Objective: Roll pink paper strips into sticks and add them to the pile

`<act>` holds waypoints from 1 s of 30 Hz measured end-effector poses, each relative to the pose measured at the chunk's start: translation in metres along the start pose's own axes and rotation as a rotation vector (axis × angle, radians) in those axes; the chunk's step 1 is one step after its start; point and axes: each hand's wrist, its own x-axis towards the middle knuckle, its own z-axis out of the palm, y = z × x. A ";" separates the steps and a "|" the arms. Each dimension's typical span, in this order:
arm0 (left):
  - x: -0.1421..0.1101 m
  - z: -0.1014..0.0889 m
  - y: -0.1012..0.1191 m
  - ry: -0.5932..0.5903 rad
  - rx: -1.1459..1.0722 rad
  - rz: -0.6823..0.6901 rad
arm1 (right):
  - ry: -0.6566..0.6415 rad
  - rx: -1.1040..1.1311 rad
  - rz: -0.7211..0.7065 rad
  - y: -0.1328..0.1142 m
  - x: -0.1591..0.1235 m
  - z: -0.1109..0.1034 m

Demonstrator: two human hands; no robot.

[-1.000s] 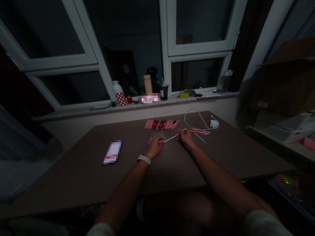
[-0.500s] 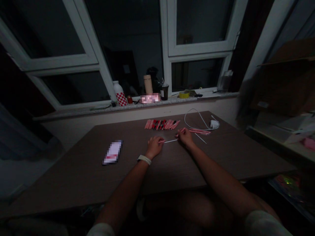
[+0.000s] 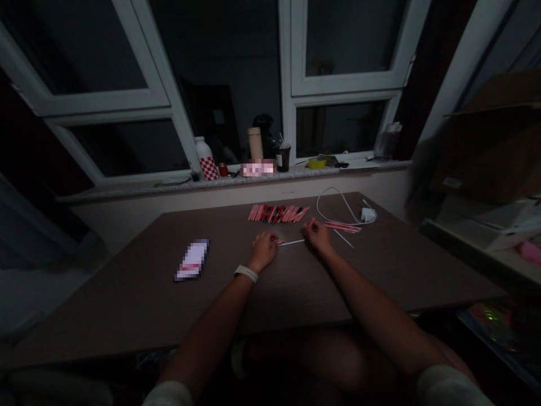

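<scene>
Palms down, left hand (image 3: pixel 264 252), right hand (image 3: pixel 318 237), rod (image 3: pixel 291 242) between

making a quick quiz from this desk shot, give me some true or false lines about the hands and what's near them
A thin white stick lies between the left hand and the right hand: true.
The pink and red sticks stand upright in a cup: false, the row of pink and red sticks lies flat on the table.
A white band circles the left wrist: true.
The cable lies under the right hand: false, the white cable lies beyond it, apart, running to a white plug.
</scene>
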 end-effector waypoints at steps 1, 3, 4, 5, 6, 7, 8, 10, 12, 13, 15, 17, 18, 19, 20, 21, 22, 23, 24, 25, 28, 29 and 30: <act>0.000 0.000 0.000 0.003 -0.001 -0.004 | -0.003 -0.063 -0.052 0.001 0.000 -0.001; 0.000 0.000 0.001 -0.001 -0.006 -0.011 | -0.013 -0.180 -0.123 0.002 0.000 -0.002; 0.000 -0.001 0.001 -0.005 -0.009 -0.012 | -0.024 -0.216 -0.129 0.002 0.000 -0.002; -0.001 -0.001 0.001 -0.005 -0.011 -0.011 | -0.037 -0.244 -0.130 0.003 0.000 -0.002; 0.000 0.000 0.001 -0.005 -0.014 -0.004 | -0.046 -0.265 -0.131 0.003 0.000 -0.003; 0.000 0.000 0.001 -0.004 -0.017 0.006 | -0.056 -0.280 -0.134 0.004 0.000 -0.003; 0.000 0.001 0.001 -0.003 -0.019 0.017 | -0.068 -0.291 -0.140 0.004 0.000 -0.003; 0.000 0.003 0.000 -0.007 -0.020 0.033 | -0.092 -0.304 -0.142 0.003 0.000 -0.004; 0.000 0.004 0.001 -0.024 -0.015 0.027 | -0.107 -0.323 -0.130 0.003 0.000 -0.005; 0.000 0.004 0.001 -0.031 -0.013 0.015 | -0.110 -0.336 -0.122 0.002 0.000 -0.005; 0.000 0.004 0.002 -0.051 -0.012 -0.006 | -0.120 -0.366 -0.119 0.000 0.000 -0.005; 0.000 0.004 0.004 -0.069 -0.015 -0.019 | -0.134 -0.396 -0.141 -0.001 0.000 -0.005; 0.000 0.003 0.005 -0.074 -0.018 -0.022 | -0.141 -0.410 -0.158 -0.002 0.000 -0.004; -0.001 0.003 0.005 -0.079 -0.020 -0.020 | -0.146 -0.421 -0.177 -0.003 0.000 -0.004; -0.001 0.003 0.005 -0.080 -0.022 -0.018 | -0.150 -0.430 -0.197 -0.004 -0.001 -0.004; -0.001 0.003 0.005 -0.079 -0.024 -0.011 | -0.155 -0.436 -0.215 -0.005 -0.002 -0.004; -0.001 0.004 0.004 -0.074 -0.025 -0.004 | -0.165 -0.441 -0.232 -0.005 -0.002 -0.004; -0.001 0.004 0.004 -0.068 -0.024 0.003 | -0.177 -0.446 -0.245 -0.006 -0.003 -0.004; 0.000 0.005 0.003 -0.063 -0.022 0.011 | -0.186 -0.453 -0.251 -0.007 -0.004 -0.004; 0.000 0.005 0.003 -0.061 -0.018 0.016 | -0.194 -0.462 -0.251 -0.007 -0.005 -0.005; 0.000 0.006 0.002 -0.059 -0.019 0.018 | -0.197 -0.456 -0.224 -0.008 -0.007 -0.005; 0.000 0.006 0.001 -0.056 -0.026 0.016 | -0.195 -0.450 -0.216 -0.008 -0.008 -0.005; 0.000 0.006 0.001 -0.053 -0.033 0.012 | -0.194 -0.449 -0.211 -0.008 -0.008 -0.005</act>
